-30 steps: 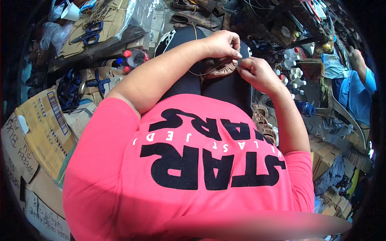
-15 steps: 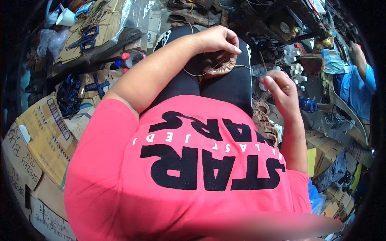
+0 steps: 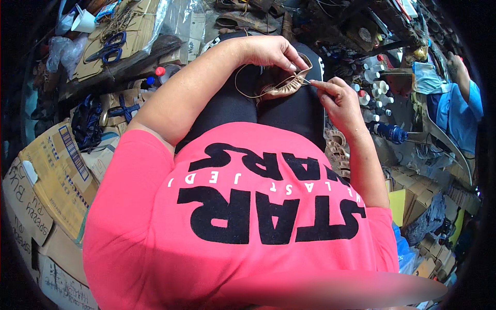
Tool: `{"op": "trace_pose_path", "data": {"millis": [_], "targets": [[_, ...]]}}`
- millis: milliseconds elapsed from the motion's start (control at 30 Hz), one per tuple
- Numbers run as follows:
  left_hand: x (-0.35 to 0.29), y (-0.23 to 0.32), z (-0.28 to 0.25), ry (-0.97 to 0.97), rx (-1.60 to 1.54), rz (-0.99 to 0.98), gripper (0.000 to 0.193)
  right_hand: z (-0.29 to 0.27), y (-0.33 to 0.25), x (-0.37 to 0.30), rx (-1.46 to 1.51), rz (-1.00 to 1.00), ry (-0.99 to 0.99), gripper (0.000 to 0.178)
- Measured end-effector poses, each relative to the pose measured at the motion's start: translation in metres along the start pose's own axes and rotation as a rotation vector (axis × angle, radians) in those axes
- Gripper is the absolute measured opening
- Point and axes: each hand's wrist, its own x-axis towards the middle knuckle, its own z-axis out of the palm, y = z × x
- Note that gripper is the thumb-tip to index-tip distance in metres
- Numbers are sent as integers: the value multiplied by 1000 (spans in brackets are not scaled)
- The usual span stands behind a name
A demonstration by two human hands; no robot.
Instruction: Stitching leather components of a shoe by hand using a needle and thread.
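Resting on the lap, a tan leather piece (image 3: 283, 87) is pinched by the left hand (image 3: 271, 51); the right hand (image 3: 338, 101) nips its edge with closed fingertips, thread (image 3: 242, 92) looping alongside.

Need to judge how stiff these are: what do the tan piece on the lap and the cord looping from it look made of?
The tan piece, held by the left hand, looks like matte leather, gathered into small pleats along its edge. The cord seems a thin tan waxed thread or lace, holding a springy loop; the right hand pinches its end. Neither is certain.
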Motion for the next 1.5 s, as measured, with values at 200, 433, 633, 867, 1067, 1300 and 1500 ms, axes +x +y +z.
{"op": "trace_pose_path", "data": {"millis": [200,433,633,867,1067,1300,1500], "targets": [[0,4,1,38,15,-4,32,2,-9,1,-41,1,21,26],[12,1,-3,72,21,0,25,7,10,18,110,-77,-12,24],[12,5,-8,-36,-17,-18,29,2,45,30,422,23,-224,22],[12,0,-8,26,82,37,29,7,47,35,550,61,-256,22],[-1,4,5,260,211,91,25,27,18,21,583,27,23,19],[-98,10,22,217,878,-12,23,19,10,16,185,-131,75,23],[-145,-4,-49,954,1241,-152,15,30,-5,-1,-148,-163,146,31]]}}
